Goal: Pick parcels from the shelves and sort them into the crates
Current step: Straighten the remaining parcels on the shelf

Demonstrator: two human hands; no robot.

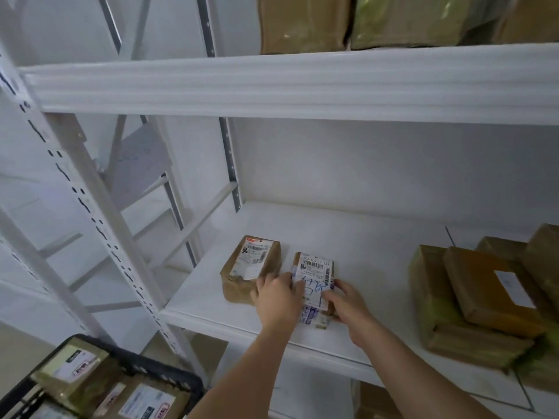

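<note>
From the head camera, both hands are on one small parcel [314,282] lying near the front edge of the middle shelf [363,246]. The left hand [278,297] curls its fingers over the parcel's left side; the right hand [344,300] pinches its right side, thumb on the label. So it is held from both flanks, though it looks not yet lifted.

The parcel is a small taped cardboard box with a white shipping label and blue handwriting on top. It looks light and fairly stiff — one hand could probably carry it. The glossy tape may be a little slippery, so gripping across the short sides, as now, seems the soundest hold.

Just beside it on the left, close to the left hand, sits a second brown parcel [251,267] with its own label; the left hand's knuckles may brush it when lifting. Well apart on the right lies a stack of larger brown parcels [472,300]. More parcels [305,22] fill the shelf above, whose front beam [302,86] overhangs — lift low and draw outward. A black crate [127,361], already holding parcels, waits at lower left.
</note>
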